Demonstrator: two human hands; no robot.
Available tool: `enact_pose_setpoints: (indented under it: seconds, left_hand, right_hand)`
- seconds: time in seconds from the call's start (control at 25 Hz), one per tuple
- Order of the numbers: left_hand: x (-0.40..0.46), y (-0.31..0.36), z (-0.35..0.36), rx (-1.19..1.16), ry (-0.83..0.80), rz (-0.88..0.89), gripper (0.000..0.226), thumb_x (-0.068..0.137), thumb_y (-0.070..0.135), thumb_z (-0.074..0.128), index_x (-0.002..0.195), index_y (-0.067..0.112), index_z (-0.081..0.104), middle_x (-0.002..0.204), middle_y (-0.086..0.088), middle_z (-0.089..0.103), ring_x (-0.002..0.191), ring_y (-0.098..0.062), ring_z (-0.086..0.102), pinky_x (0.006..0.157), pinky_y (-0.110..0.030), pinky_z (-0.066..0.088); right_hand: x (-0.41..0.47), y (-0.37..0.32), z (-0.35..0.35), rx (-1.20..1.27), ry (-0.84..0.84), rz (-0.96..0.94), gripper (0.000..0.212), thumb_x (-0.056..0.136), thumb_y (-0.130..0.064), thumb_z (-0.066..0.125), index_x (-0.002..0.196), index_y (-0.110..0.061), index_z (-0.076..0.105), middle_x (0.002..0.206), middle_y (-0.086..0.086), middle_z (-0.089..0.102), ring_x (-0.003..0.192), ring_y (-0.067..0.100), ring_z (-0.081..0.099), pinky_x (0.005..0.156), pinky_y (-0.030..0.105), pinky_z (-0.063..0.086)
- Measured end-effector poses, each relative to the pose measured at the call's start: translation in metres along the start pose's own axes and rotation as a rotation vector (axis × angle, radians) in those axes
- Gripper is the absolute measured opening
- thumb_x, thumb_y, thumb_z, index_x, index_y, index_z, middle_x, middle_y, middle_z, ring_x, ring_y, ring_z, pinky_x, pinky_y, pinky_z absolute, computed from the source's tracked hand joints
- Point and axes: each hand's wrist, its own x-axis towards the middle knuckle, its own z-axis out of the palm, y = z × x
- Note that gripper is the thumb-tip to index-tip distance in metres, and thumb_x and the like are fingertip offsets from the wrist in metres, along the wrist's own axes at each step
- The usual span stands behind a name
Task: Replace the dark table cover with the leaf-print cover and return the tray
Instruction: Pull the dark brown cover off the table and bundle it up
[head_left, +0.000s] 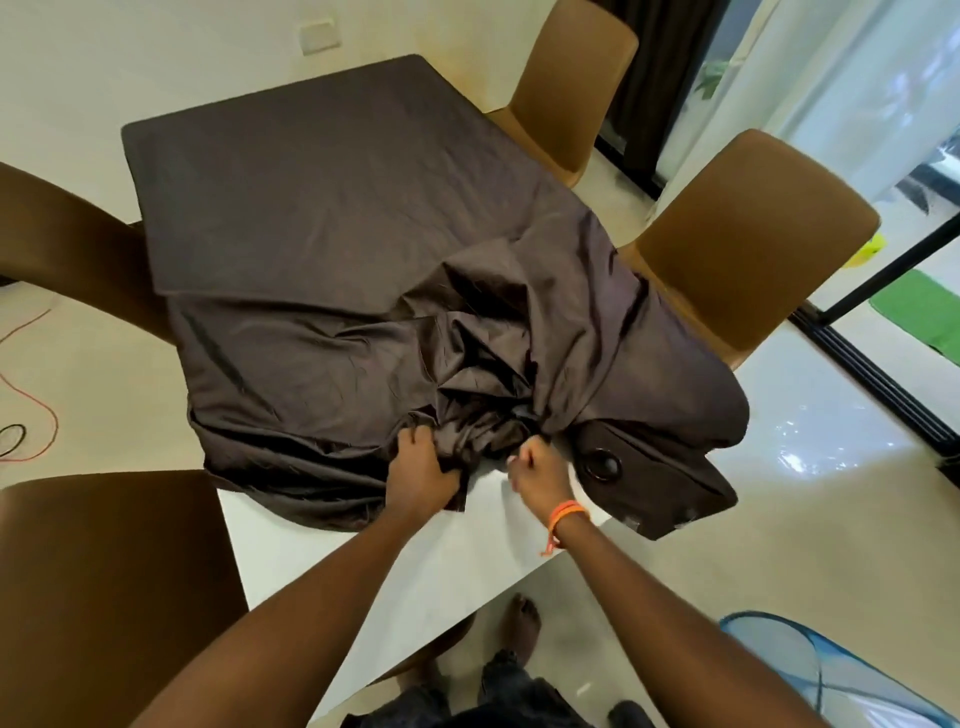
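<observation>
White bench, pale top bare at the near end. The dark cover lies flat across the far half, a folded edge running across the middle, and it's bunched into a crumpled heap toward the near right, spilling over the right edge. A stiff dark strip with a round metal eyelet sits at the near right corner, hanging past the rim. Under the bench, pale glossy floor, with a red cable trailing at the left.
</observation>
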Motion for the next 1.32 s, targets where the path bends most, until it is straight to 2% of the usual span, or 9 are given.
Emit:
enact_pose_setpoints:
  seconds: [0.12,0.24,0.4,0.52,0.6,0.76,0.92,1.12,1.32]
  left_hand:
    - [0.002,-0.005,0.002,0.116,-0.089,0.074,0.051,0.074,0.04,0.069,0.108,0.014,0.042,0.118,-0.009,0.04,0.093,-0.04,0.058,0.077,-0.045,0.053]
    - [0.009,-0.008,0.002,0.115,-0.096,0.065,0.057,0.073,0.046,0.07,0.113,0.016,0.042,0.121,-0.007,0.038,0.093,-0.037,0.059,0.076,-0.041,0.052]
    - [0.017,-0.009,0.003,0.182,-0.087,0.031,0.05,0.077,0.047,0.07,0.105,0.019,0.042,0.119,-0.007,0.041,0.092,-0.035,0.059,0.073,-0.039,0.048]
    - [0.027,-0.007,0.003,0.186,-0.068,0.001,0.045,0.076,0.05,0.07,0.097,0.022,0.041,0.114,-0.005,0.046,0.091,-0.032,0.06,0.076,-0.04,0.05]
    - [0.033,-0.008,0.001,0.154,-0.069,-0.016,0.043,0.075,0.052,0.07,0.096,0.023,0.046,0.11,-0.005,0.052,0.093,-0.031,0.06,0.081,-0.042,0.052]
    - [0.041,-0.006,-0.003,-0.022,-0.059,-0.077,0.035,0.076,0.049,0.072,0.092,0.021,0.061,0.092,-0.002,0.064,0.089,-0.029,0.065,0.077,-0.035,0.052]
    - [0.044,-0.008,-0.009,-0.207,0.016,-0.201,0.046,0.076,0.045,0.075,0.111,0.016,0.067,0.108,-0.006,0.07,0.101,-0.03,0.064,0.081,-0.032,0.049]
    - [0.039,0.015,-0.014,-0.818,0.022,-0.296,0.041,0.092,0.046,0.05,0.118,0.017,0.064,0.121,-0.009,0.066,0.103,-0.022,0.06,0.089,-0.035,0.046]
    - [0.027,0.014,-0.034,-0.915,0.135,-0.137,0.07,0.077,0.081,0.046,0.112,0.022,0.063,0.111,0.004,0.064,0.103,-0.012,0.061,0.085,-0.026,0.048]
  right_hand:
    - [-0.011,0.004,0.005,-0.47,-0.096,-0.296,0.02,0.086,-0.023,0.056,0.076,-0.018,0.039,0.068,0.01,0.053,0.067,0.034,0.055,0.056,0.033,0.037]
    - [0.02,0.005,-0.047,-0.5,0.462,-0.536,0.015,0.068,-0.021,0.057,0.077,-0.015,0.046,0.076,0.009,0.052,0.07,0.031,0.051,0.064,0.035,0.039]
    - [0.06,0.029,-0.142,-0.436,0.819,-0.269,0.083,0.058,-0.037,0.08,0.122,-0.009,0.036,0.136,0.022,0.034,0.122,0.033,0.035,0.097,0.045,0.037]
    - [0.084,0.049,-0.168,-0.359,0.323,-0.113,0.121,0.056,-0.027,0.088,0.149,-0.016,0.012,0.149,0.017,0.028,0.133,0.028,0.034,0.109,0.045,0.034]
    - [0.091,0.043,-0.156,-0.555,-0.097,0.059,0.099,0.061,-0.034,0.078,0.145,-0.008,0.033,0.128,0.017,0.057,0.117,0.033,0.052,0.105,0.042,0.042]
    - [0.08,0.026,-0.079,-0.947,-0.09,0.03,0.049,0.09,-0.039,0.055,0.133,-0.015,0.055,0.139,0.015,0.054,0.126,0.036,0.049,0.107,0.036,0.038]
    - [0.085,-0.012,-0.026,-0.439,0.134,0.209,0.033,0.092,-0.015,0.05,0.115,0.005,0.065,0.123,0.026,0.062,0.116,0.04,0.057,0.099,0.039,0.042]
    - [0.085,-0.094,0.022,1.165,0.314,0.398,0.036,0.09,0.004,0.056,0.126,-0.001,0.052,0.12,0.017,0.059,0.117,0.038,0.057,0.098,0.049,0.048]
    - [0.049,-0.088,0.034,0.684,0.34,0.017,0.05,0.088,-0.013,0.067,0.135,-0.006,0.051,0.133,0.008,0.058,0.122,0.019,0.053,0.107,0.033,0.041]
